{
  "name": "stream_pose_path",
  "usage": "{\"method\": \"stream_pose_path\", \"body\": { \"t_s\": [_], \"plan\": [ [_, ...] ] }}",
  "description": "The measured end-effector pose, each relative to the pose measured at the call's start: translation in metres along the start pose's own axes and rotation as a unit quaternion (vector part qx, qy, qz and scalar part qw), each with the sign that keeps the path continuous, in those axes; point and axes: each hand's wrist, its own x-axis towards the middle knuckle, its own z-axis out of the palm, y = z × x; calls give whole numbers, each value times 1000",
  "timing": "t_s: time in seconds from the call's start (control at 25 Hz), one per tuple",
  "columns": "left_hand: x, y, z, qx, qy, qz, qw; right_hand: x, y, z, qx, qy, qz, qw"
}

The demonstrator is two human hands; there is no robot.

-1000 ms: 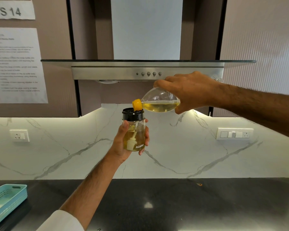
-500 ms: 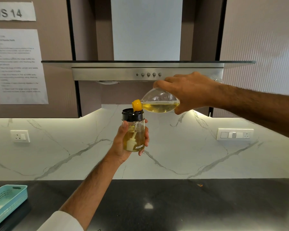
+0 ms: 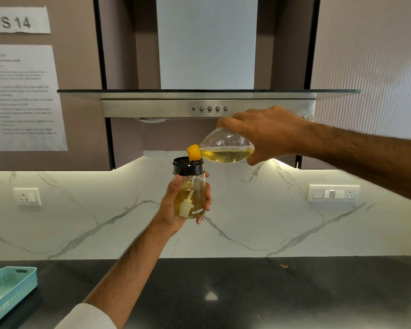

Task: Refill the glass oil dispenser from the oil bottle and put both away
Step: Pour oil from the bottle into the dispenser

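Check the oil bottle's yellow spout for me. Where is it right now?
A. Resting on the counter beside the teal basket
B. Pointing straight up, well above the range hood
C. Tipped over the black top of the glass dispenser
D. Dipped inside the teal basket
C: the right hand holds the oil bottle nearly level, its yellow spout at the black top of the glass dispenser, which the left hand grips in the air.

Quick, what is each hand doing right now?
Left hand: fingers curled round the glass oil dispenser with black collar, held upright.
Right hand: gripping the clear plastic oil bottle with yellow spout, tipped over the dispenser.
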Motion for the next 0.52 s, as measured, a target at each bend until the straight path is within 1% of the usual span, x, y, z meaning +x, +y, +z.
{"method": "stream_pose_path", "body": {
  "t_s": [0.52],
  "plan": [
    [0,-1,0,5,2,1,1000,-1,-1,3,-3,-2,0,1000]
  ]
}}
